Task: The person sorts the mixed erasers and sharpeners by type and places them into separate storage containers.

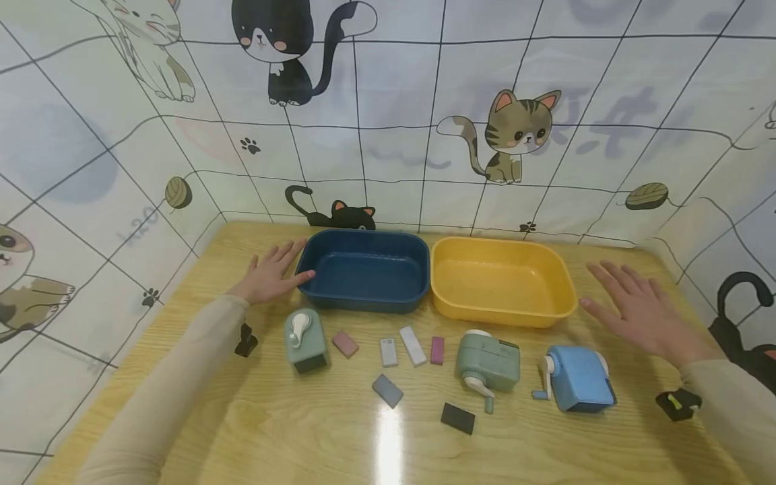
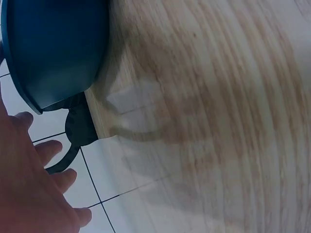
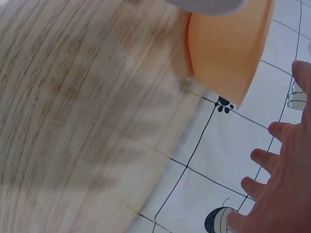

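Observation:
My left hand (image 1: 271, 273) is beside the left end of a dark blue bin (image 1: 364, 302), fingers straight and spread, the thumb overlapping its rim in the head view. To the right of a yellow bin (image 1: 503, 312), my right hand (image 1: 645, 313) is held with spread fingers and nothing in it. In the left wrist view the blue bin (image 2: 56, 53) is beyond the left hand (image 2: 31, 179). The right wrist view has the yellow bin's end (image 3: 228, 53) apart from the right hand (image 3: 282, 170).
In front of the bins stand two green crank pencil sharpeners (image 1: 306, 343) and a blue one (image 1: 582, 378). Between them lie several small flat blocks, among them a pink one (image 1: 345, 344), a grey one (image 1: 387, 391) and a black one (image 1: 457, 418). A cat-print curtain (image 1: 400, 148) surrounds the table.

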